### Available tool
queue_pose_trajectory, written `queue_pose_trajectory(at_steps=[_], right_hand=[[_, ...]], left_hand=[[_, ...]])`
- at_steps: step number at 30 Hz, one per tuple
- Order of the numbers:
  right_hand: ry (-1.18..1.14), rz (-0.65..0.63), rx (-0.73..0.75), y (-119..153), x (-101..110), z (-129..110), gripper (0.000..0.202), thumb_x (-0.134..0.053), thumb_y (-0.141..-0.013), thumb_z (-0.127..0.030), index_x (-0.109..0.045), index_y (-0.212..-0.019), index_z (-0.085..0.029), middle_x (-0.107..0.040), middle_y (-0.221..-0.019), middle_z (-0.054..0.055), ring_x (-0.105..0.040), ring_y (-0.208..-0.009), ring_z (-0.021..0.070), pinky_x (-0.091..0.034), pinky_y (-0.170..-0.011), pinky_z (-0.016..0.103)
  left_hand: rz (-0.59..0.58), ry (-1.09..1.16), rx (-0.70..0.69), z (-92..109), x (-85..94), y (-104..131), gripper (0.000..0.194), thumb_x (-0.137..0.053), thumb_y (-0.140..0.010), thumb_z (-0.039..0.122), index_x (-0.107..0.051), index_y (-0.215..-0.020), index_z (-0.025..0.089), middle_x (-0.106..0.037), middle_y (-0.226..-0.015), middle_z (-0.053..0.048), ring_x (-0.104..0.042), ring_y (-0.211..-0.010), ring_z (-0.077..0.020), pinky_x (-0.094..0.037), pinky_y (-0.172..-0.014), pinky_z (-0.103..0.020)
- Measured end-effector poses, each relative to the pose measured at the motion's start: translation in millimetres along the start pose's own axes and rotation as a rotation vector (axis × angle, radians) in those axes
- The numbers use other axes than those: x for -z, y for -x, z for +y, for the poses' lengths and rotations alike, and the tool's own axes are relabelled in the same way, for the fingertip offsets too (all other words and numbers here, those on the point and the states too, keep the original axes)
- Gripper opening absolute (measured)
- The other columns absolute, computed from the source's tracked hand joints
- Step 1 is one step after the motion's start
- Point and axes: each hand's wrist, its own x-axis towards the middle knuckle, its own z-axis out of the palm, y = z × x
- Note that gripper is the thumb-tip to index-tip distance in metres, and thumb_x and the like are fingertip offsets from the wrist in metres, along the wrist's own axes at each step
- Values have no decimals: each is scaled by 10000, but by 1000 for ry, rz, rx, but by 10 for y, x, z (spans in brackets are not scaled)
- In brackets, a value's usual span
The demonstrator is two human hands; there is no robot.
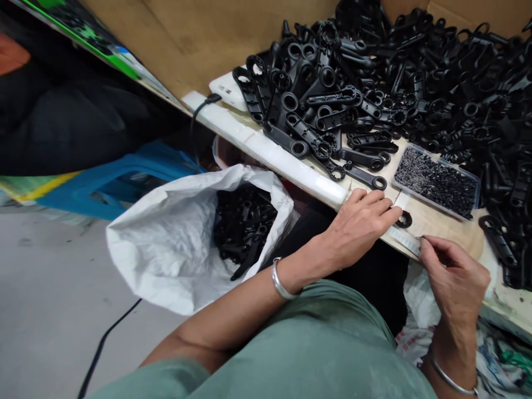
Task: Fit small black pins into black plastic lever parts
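My left hand (361, 227) is closed over a black ring-ended plastic lever at the table edge. The lever's ring end (404, 219) shows beyond my fingertips; the rest is under the hand. Just to the right, my right hand (455, 271) is closed, thumb and forefinger pinched together. A tiny dark bit shows at that pinch, too small to name. Behind both hands lies a clear plastic box (476, 197) full of small black pieces. A pale strip (401, 241) runs along the table edge between the hands.
A large heap of black plastic levers (374, 83) covers the table, with cardboard (199, 39) behind. Below the edge, left, an open white sack (166, 244) holds more black parts. A white tube-like bar (266, 147) borders the table. A blue stool (112, 172) stands beyond the sack.
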Motion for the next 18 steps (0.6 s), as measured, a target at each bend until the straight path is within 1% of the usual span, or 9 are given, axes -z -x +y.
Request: queue_pose_trajectory(at_steps=[4,8,10,14,16,18], right_hand=[[3,-1,64,-26,-12,-44,155,-666,-873,-315,-728,-783,-206,-723,-706,4,-645,-572,153,-491,-573,264],[-16,8,98,-47,-20,-75,120,-674,-876,-286,-720,-793,-212,-721,-709,-8,-647,-573,148,-500,-585,259],[-20,6,125,-52,-26,-86,105,-675,-878,-269,-717,-800,-211,-720,-711,-12,-648,-575,144,-506,-601,254],[19,-4,167,-51,-40,-93,103,-668,-886,-244,-711,-802,-202,-722,-719,-14,-654,-585,138,-497,-605,241],[35,-3,179,-47,-48,-93,102,-667,-887,-234,-708,-801,-197,-721,-718,-14,-652,-583,135,-491,-604,237],[49,-5,190,-45,-55,-98,101,-663,-887,-225,-705,-801,-192,-715,-707,-13,-645,-574,132,-486,-599,235]], left_hand=[[33,-25,-3,19,-92,-8,172,-442,-1008,147,-608,-1056,157,-713,-981,-26,-570,-973,-203,-298,-815,-382],[58,38,15,43,-134,17,165,-491,-968,101,-596,-1069,179,-714,-934,-1,-564,-935,-185,-278,-806,-373],[60,89,23,43,-137,35,172,-516,-957,104,-589,-1091,184,-716,-945,-1,-571,-943,-180,-292,-817,-364],[97,201,30,15,-148,90,207,-595,-944,173,-573,-1149,160,-710,-1070,-44,-595,-1011,-194,-361,-869,-349],[145,266,31,-2,-179,120,253,-627,-923,172,-563,-1165,138,-701,-1104,-64,-606,-1037,-194,-408,-901,-338],[216,333,36,-9,-228,141,251,-621,-918,144,-564,-1161,123,-705,-1077,-69,-622,-1022,-181,-451,-916,-318]])
